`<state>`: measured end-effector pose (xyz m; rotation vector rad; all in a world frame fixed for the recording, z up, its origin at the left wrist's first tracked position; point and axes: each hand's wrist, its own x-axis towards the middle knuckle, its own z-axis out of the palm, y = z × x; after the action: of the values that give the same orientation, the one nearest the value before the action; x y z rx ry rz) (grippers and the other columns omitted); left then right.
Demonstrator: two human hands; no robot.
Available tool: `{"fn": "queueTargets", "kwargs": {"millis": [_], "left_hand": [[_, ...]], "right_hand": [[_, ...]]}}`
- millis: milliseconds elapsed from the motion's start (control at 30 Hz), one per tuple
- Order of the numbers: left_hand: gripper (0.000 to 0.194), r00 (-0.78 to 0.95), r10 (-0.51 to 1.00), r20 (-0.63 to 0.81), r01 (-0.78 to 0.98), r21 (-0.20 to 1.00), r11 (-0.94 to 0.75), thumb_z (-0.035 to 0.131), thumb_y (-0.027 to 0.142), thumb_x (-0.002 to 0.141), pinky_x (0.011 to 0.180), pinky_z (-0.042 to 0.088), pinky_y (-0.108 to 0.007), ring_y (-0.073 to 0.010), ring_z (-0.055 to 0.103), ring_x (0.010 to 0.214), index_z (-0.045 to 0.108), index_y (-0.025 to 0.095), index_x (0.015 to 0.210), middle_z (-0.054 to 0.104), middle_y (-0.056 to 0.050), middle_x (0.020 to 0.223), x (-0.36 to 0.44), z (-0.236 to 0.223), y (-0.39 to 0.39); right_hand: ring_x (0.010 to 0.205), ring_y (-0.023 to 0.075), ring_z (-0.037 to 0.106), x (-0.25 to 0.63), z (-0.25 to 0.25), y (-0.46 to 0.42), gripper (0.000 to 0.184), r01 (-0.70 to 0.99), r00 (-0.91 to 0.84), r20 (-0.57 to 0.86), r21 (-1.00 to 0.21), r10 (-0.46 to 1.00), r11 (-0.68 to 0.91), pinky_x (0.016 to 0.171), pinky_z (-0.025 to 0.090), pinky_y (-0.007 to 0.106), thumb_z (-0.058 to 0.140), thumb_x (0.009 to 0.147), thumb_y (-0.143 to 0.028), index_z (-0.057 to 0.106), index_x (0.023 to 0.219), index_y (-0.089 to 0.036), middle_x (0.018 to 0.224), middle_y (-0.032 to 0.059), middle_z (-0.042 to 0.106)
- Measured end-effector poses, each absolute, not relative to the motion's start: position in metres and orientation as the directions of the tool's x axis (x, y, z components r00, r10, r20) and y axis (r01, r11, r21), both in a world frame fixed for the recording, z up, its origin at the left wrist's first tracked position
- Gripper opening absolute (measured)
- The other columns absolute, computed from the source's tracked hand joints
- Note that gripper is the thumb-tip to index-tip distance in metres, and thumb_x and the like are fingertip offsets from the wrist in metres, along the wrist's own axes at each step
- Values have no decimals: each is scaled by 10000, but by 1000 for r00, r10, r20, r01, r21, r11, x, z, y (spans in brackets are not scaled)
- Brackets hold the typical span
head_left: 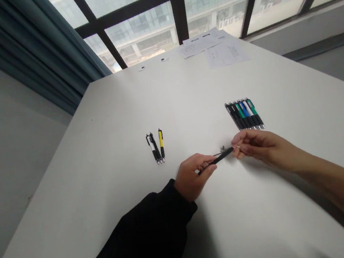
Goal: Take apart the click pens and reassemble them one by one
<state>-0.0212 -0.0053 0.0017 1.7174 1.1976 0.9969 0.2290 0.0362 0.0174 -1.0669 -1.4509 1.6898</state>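
My left hand [194, 176], in a black sleeve, is closed around one end of a black pen [219, 157] just above the white table [103, 190]. My right hand [257, 146] pinches the pen's other end with fingertips pressed together. A small dark part [222, 148] lies on the table just behind the pen. A row of several pens [245, 114] in black, green, blue and white lies just beyond my right hand. Three pens [156, 145], two black-and-white and one yellow, lie to the left of my left hand.
Sheets of printed paper [214, 46] lie at the table's far edge by the window. Two small round discs [152, 64] sit near them. A blue curtain [36, 50] hangs at the left, beside a grey wall.
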Motion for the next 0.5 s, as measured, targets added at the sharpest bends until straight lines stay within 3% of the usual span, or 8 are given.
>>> {"fn": "queueTargets", "kwargs": {"millis": [133, 267, 400, 500], "left_hand": [[181, 260, 942, 213, 376, 876, -302, 711, 217, 867, 768, 515, -298, -185, 673, 803, 798, 205, 1025, 761, -85, 913, -25, 1, -3], [179, 272, 927, 256, 378, 858, -348, 702, 202, 875, 810, 535, -311, -197, 702, 857, 797, 206, 1026, 774, -88, 943, -25, -3, -3], [175, 277, 912, 302, 365, 845, -390, 708, 184, 870, 810, 545, -308, -188, 705, 856, 793, 187, 1022, 775, -87, 939, -26, -7, -2], [175, 275, 907, 318, 362, 840, -404, 715, 176, 868, 801, 549, -300, -180, 704, 848, 791, 181, 1025, 772, -83, 934, -26, -8, -2]], "right_hand": [[924, 247, 752, 231, 21, 38, 430, 40, -380, -255, -965, 889, -260, 916, 595, 438, 877, 716, -443, 681, 1009, -197, 1054, 104, 763], [801, 246, 765, 230, 26, 37, 464, 73, -320, -270, -963, 908, -261, 809, 625, 410, 924, 629, -447, 700, 934, -178, 869, 89, 786], [602, 189, 702, 230, 29, 37, 372, 173, -363, -245, -966, 899, -194, 642, 592, 338, 880, 682, -486, 729, 797, -166, 676, 67, 752], [570, 160, 642, 232, 29, 37, 335, 231, -421, -176, -969, 890, -82, 597, 537, 305, 839, 734, -497, 762, 769, -173, 640, 50, 723]]}}
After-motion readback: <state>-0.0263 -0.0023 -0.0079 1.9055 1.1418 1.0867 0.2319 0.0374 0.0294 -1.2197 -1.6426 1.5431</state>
